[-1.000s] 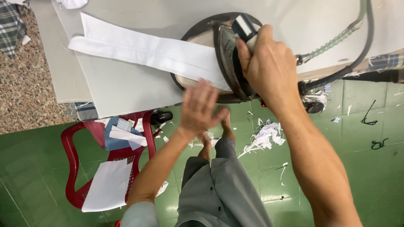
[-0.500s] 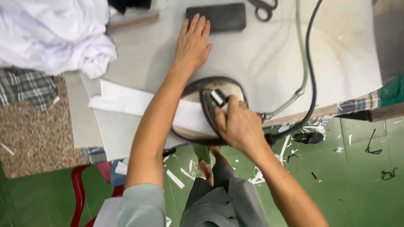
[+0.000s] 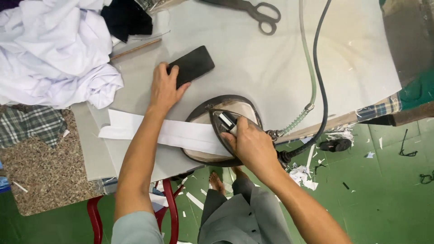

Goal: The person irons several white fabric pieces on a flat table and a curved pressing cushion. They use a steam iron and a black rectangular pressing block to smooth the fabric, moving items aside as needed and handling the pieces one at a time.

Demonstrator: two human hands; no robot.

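The right hand [image 3: 251,144] clenched the steam iron [image 3: 226,129] on the half-pressed long white fabric strip [image 3: 153,131]; the left hand [image 3: 163,88] grasped a flat black block [image 3: 194,64].

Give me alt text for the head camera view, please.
A person's right hand grips a steam iron resting on a white fabric strip, while the left hand holds a flat black block on the grey table.

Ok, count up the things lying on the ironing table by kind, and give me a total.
Irons: 1, gripped by the right hand at the iron
White cloth strips: 1, strip
Dark flat blocks: 1, block under the left hand
Scissors: 1, scissors
White fabric heaps: 1, heap
Thin wooden sticks: 1, stick
Total: 6
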